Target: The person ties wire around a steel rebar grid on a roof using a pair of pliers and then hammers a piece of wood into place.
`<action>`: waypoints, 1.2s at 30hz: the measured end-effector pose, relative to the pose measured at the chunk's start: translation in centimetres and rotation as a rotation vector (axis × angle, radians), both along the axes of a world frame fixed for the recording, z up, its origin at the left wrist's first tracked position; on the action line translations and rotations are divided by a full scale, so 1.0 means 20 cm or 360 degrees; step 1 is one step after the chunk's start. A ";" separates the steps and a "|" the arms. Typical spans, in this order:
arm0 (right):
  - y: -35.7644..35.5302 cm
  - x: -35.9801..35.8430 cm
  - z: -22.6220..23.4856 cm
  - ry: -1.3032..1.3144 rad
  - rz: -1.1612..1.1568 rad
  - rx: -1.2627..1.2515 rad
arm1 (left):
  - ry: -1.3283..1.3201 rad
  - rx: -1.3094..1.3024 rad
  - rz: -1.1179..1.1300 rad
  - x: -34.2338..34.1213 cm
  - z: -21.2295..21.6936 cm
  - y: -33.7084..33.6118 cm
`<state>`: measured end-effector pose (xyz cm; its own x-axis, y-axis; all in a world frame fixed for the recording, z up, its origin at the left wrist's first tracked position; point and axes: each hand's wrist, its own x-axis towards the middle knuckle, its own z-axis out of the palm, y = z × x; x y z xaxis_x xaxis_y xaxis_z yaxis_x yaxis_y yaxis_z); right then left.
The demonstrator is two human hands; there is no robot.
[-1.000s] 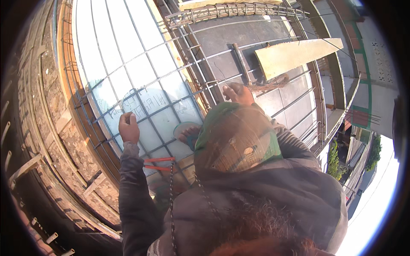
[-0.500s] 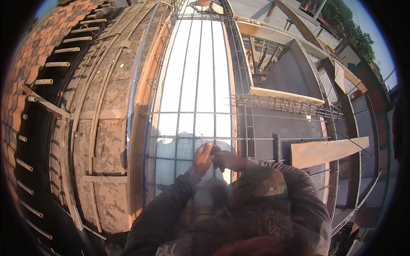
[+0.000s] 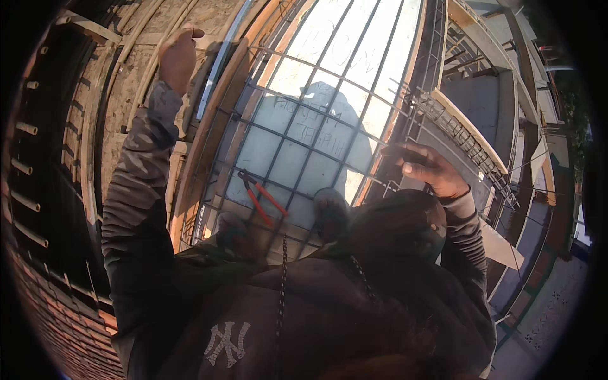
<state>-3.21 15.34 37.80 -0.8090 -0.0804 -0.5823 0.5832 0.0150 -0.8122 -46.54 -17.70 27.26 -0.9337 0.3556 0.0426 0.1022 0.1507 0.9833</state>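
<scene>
My left hand (image 3: pixel 178 60) is raised at the upper left, above the wooden form edge. Its fingers are curled together, and whatever they hold, if anything, is hidden. On the right, my right hand (image 3: pixel 434 170) hovers beside the steel bars with thumb and fingers apart, nothing visible in it. Below and between the hands, a pair of red-handled pincers (image 3: pixel 265 201) lies on the rebar grid (image 3: pixel 292 135), near my feet. Under the grid is a pale panel (image 3: pixel 263 145) with scribbled marks, partly in my shadow.
Timber form boards (image 3: pixel 209 126) run along the grid's left side. A wire-tied rebar cage (image 3: pixel 465 136) and a wooden frame (image 3: pixel 478 28) stand to the right. My shoe (image 3: pixel 330 212) is at the grid's near end. Roof tiles (image 3: pixel 50 316) show at lower left.
My hands, together over the grid before, have moved apart: left up and left, right to the right. The view has tilted down and turned, bringing the pincers into sight.
</scene>
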 end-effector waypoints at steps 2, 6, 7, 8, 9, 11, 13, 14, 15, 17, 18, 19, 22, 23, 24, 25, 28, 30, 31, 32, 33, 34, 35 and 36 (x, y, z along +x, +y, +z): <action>-0.04 0.05 0.17 0.0175 -0.0107 0.0021 | 0.0348 -0.0211 -0.0046 -0.12 -0.08 -0.11; -0.37 0.05 0.27 0.0349 0.0185 0.0888 | -0.0060 -0.0599 0.0080 0.09 -0.11 -0.62; -0.43 0.03 0.37 0.0230 0.0304 0.1221 | -0.0089 -0.0623 0.0159 0.21 -0.13 -0.72; -0.44 0.00 0.40 0.0162 0.0299 0.1088 | -0.0101 -0.0678 0.0259 0.37 -0.19 -0.90; -0.43 0.00 0.39 -0.0027 0.0233 0.0934 | -0.0350 -0.0852 0.0205 0.52 -0.29 -1.14; -0.42 0.08 0.42 -0.0417 0.0061 0.0701 | -0.0499 -0.1186 0.0039 0.90 -0.30 -1.34; -0.45 0.21 0.45 -0.0546 -0.0217 0.0496 | -0.0906 -0.1525 0.0092 1.27 -0.23 -1.74; -0.45 0.26 0.45 -0.0586 -0.0312 0.0337 | -0.0812 -0.1941 0.0020 1.52 -0.13 -2.11; -0.47 0.36 0.43 -0.0649 -0.0379 0.0259 | -0.0945 -0.2138 0.0079 1.75 -0.01 -2.22; -0.48 0.55 0.44 -0.0753 -0.0521 0.0127 | -0.0850 -0.2763 -0.0677 2.07 0.31 -2.33; -0.48 0.70 0.46 -0.0599 -0.0289 0.0364 | -0.0846 -0.2736 -0.0761 2.20 0.48 -2.29; -0.45 0.79 0.50 -0.0699 -0.0245 0.0432 | -0.0964 -0.2609 -0.0738 2.29 0.66 -2.22; -0.38 0.97 0.68 -0.1221 -0.0340 0.0382 | -0.1545 -0.1956 0.0239 2.49 1.11 -2.04; -0.36 0.98 0.78 -0.1536 -0.0554 0.0263 | -0.1599 -0.1843 0.0308 2.49 1.26 -1.91; -0.32 1.01 0.87 -0.1551 -0.0607 0.0241 | -0.1607 -0.1644 0.0371 2.46 1.38 -1.82; -0.25 1.09 0.92 -0.1579 -0.0671 0.0213 | -0.1613 -0.1453 0.0411 2.42 1.50 -1.76; -0.11 1.10 1.15 -0.1521 -0.0860 0.0241 | -0.0680 -0.1863 -0.0037 2.22 1.61 -1.66; 0.00 1.03 1.31 -0.1411 -0.1057 0.0230 | -0.0153 -0.2133 -0.0253 2.02 1.60 -1.61; 0.05 1.03 1.36 -0.1360 -0.1149 0.0218 | 0.0005 -0.2185 -0.0218 1.91 1.60 -1.51; 0.14 1.04 1.35 -0.1287 -0.1244 0.0199 | 0.0014 -0.2125 -0.0178 1.79 1.60 -1.45; 0.23 1.04 1.34 -0.1219 -0.1338 0.0179 | 0.0019 -0.2064 -0.0147 1.67 1.60 -1.39; 0.33 1.14 1.30 -0.1119 -0.1497 0.0123 | 0.0003 -0.1903 -0.0073 1.56 1.61 -1.20; 0.35 1.06 1.33 -0.1080 -0.1522 0.0117 | -0.0274 -0.1782 0.0078 1.48 1.60 -1.20; 0.38 0.99 1.36 -0.1042 -0.1549 0.0109 | -0.0529 -0.1655 0.0261 1.40 1.60 -1.20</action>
